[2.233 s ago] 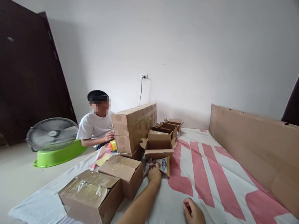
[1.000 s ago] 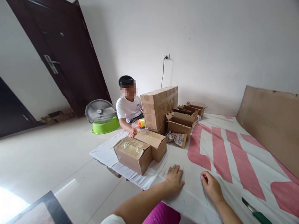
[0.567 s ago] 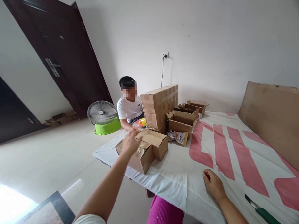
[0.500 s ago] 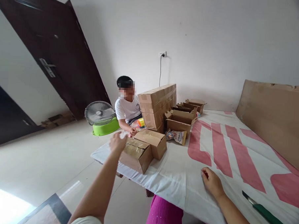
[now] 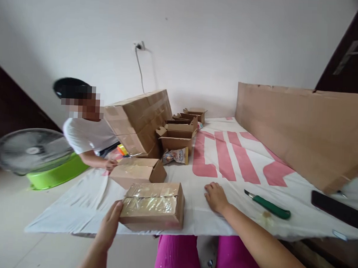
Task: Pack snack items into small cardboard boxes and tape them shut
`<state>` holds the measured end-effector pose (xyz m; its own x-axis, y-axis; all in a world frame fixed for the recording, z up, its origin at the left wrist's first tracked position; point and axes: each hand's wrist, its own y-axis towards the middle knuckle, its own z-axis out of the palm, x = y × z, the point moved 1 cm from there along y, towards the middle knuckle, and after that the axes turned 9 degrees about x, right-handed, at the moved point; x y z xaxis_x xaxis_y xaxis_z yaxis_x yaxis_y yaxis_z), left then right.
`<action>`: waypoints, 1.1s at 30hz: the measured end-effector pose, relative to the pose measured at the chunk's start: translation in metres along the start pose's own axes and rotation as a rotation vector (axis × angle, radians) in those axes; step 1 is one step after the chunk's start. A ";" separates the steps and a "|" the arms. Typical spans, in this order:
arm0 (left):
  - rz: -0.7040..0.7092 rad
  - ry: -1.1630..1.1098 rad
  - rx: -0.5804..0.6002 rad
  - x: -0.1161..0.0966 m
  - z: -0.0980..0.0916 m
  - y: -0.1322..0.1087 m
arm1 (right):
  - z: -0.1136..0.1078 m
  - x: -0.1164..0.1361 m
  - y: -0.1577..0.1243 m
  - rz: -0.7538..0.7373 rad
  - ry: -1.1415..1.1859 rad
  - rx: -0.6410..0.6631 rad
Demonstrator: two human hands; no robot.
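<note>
My left hand (image 5: 111, 222) is closed against the left end of a taped cardboard box (image 5: 153, 206), with the thumb near its top edge. Shiny clear tape runs over the top of this box, which sits at the table's near edge. My right hand (image 5: 215, 197) rests on the cloth to the right of the box, fingers lying loosely and nothing in them. Beyond the near box stands a second closed cardboard box (image 5: 136, 171), with a co-worker's hand (image 5: 110, 165) at its far left corner. A green utility knife (image 5: 270, 207), its blade showing, lies right of my right hand.
Stacked cartons (image 5: 138, 120) stand at the back left, beside open boxes (image 5: 177, 138) and a printed snack bag (image 5: 175, 156). A large cardboard sheet (image 5: 294, 131) leans at the right. A black phone-like slab (image 5: 338, 210) lies near it. A fan (image 5: 32, 149) stands left.
My left hand has come onto the near box, which is now turned and separated from the second box, closer to me. The view has swung right. My right hand stays on the cloth.
</note>
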<state>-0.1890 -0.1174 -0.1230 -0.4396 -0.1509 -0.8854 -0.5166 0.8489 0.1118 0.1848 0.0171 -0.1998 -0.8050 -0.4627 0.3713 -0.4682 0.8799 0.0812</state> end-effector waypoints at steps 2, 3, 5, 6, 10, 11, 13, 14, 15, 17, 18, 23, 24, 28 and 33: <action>0.038 -0.071 0.045 -0.009 0.041 -0.012 | -0.004 0.001 -0.014 -0.039 -0.051 0.060; 0.028 -0.098 0.058 -0.014 0.061 -0.018 | -0.009 -0.001 -0.023 -0.064 -0.070 0.090; 0.037 -0.105 0.066 -0.023 0.094 -0.029 | -0.021 -0.011 -0.045 -0.087 -0.100 0.126; 0.059 -0.102 0.089 -0.027 0.107 -0.033 | -0.029 -0.020 -0.058 -0.076 -0.115 0.128; 0.120 -0.117 0.138 -0.038 0.136 -0.036 | -0.055 -0.069 -0.120 0.068 -0.176 0.060; 0.121 -0.126 0.131 -0.039 0.140 -0.034 | -0.058 -0.082 -0.136 0.097 -0.188 0.030; 0.118 -0.140 0.124 -0.041 0.146 -0.031 | -0.058 -0.105 -0.168 0.090 -0.212 -0.054; 0.117 -0.144 0.124 -0.042 0.149 -0.029 | -0.057 -0.114 -0.182 0.065 -0.223 -0.101; 0.117 -0.147 0.125 -0.043 0.152 -0.028 | -0.055 -0.121 -0.194 0.035 -0.228 -0.148; 0.114 -0.148 0.130 -0.045 0.156 -0.028 | -0.052 -0.130 -0.212 0.006 -0.214 -0.225; 0.112 -0.148 0.130 -0.046 0.158 -0.028 | -0.051 -0.132 -0.217 0.011 -0.191 -0.258; 0.128 -0.148 0.150 -0.047 0.158 -0.032 | -0.053 -0.136 -0.218 0.182 0.083 -0.412; 0.131 -0.150 0.152 -0.047 0.157 -0.032 | -0.053 -0.136 -0.215 0.222 0.127 -0.441; 0.131 -0.155 0.165 -0.044 0.155 -0.033 | -0.050 -0.138 -0.207 0.346 0.200 -0.524; 0.133 -0.140 0.174 -0.043 0.154 -0.033 | -0.059 -0.154 -0.223 0.498 0.276 -0.609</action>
<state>-0.0398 -0.0611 -0.1586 -0.3829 0.0295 -0.9233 -0.3211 0.9329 0.1630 0.4352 -0.1015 -0.2205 -0.7103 -0.0301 0.7033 0.2623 0.9158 0.3041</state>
